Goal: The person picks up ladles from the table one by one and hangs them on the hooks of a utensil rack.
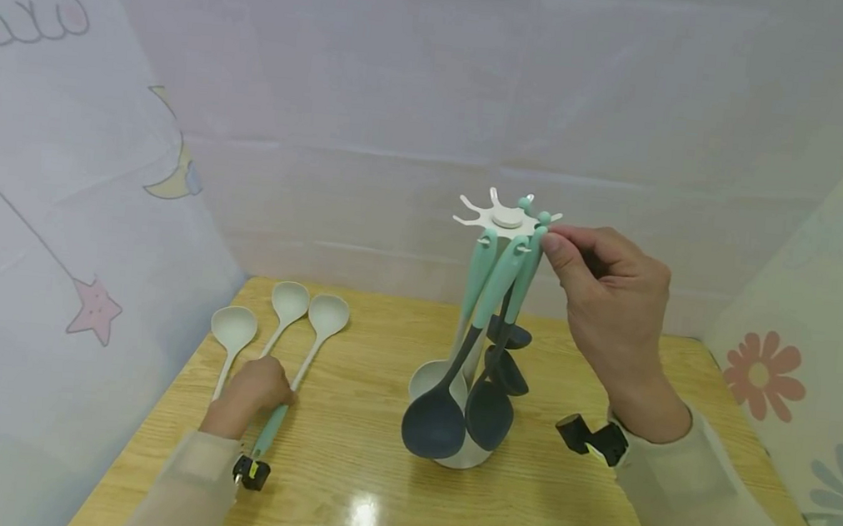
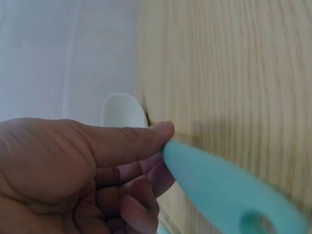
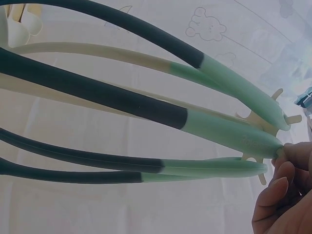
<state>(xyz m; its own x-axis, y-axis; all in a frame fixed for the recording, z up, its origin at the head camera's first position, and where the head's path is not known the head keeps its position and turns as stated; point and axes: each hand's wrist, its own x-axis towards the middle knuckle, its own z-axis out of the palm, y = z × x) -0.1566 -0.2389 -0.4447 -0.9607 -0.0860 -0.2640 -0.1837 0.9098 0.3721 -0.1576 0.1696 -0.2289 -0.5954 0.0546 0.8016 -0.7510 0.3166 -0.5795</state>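
Head view shows your left hand pinching the teal handle of a white ladle near the bench's left edge, its bowl toward the far edge, its handle slanting toward the near left corner. Your right hand pinches the handle tip of a dark ladle, long axis nearly upright, bowl down, at a white rack about midway between the side edges. The rack carries other dark ladles and one hanging pale ladle, all bowl-down; two loose ladles lie by your left hand.
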